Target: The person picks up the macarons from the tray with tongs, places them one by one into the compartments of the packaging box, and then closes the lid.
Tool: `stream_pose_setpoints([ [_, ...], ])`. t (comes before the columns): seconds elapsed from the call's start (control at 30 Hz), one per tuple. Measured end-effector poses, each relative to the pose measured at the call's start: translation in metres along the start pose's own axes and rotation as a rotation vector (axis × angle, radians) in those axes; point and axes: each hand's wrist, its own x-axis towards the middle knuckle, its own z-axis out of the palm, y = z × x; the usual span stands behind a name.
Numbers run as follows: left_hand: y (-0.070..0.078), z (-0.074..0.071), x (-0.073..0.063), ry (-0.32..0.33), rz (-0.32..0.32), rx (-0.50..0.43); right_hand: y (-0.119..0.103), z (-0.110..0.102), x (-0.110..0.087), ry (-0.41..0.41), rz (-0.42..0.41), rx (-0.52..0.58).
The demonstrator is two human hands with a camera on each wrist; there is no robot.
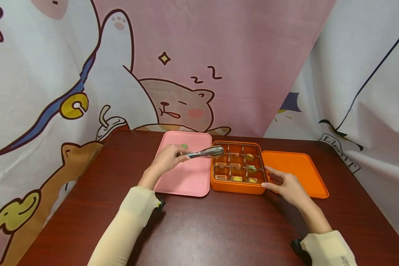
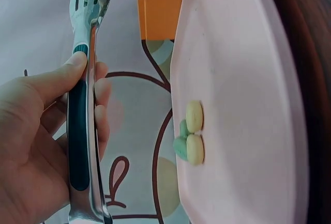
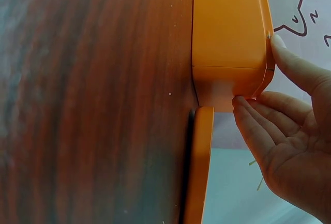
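My left hand [image 1: 167,159] grips a pair of metal tongs [image 2: 80,125] with dark handle grips. The tongs' heads reach over the left edge of an orange box [image 1: 237,187]; I see no piece between them. Inside the box is a clear divided insert [image 1: 235,165], with small yellow pieces [image 1: 237,178] and a green piece [image 1: 251,167] in some compartments. My right hand [image 1: 287,186] holds the box's front right corner, thumb at the rim and fingers along the right side. On the pink tray [image 1: 186,181] lie yellow pieces [image 2: 195,149] and green pieces [image 2: 180,147].
An orange lid-like tray [image 1: 296,173] lies to the right of the box, beneath my right hand's side. The pink tray stands close against the box's left. Everything rests on a dark wooden table [image 1: 212,225], with a printed cartoon curtain [image 1: 246,66] behind it.
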Motion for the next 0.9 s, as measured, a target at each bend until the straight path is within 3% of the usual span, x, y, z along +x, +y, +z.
stream_pose_setpoints([
  [0.2, 0.007, 0.008, 0.009, 0.009, 0.064, 0.013, 0.000, 0.000, 0.000, -0.003, -0.003, 0.003],
  [0.43, 0.015, 0.019, 0.019, -0.013, 0.059, 0.006, 0.000, 0.000, -0.001, 0.000, -0.015, -0.002],
  [0.67, 0.023, 0.028, 0.026, -0.002, 0.067, 0.089, 0.001, 0.000, -0.001, -0.006, -0.017, 0.017],
  [0.9, 0.029, 0.034, 0.031, -0.017, 0.076, 0.047, 0.003, 0.001, 0.000, 0.001, -0.015, 0.007],
])
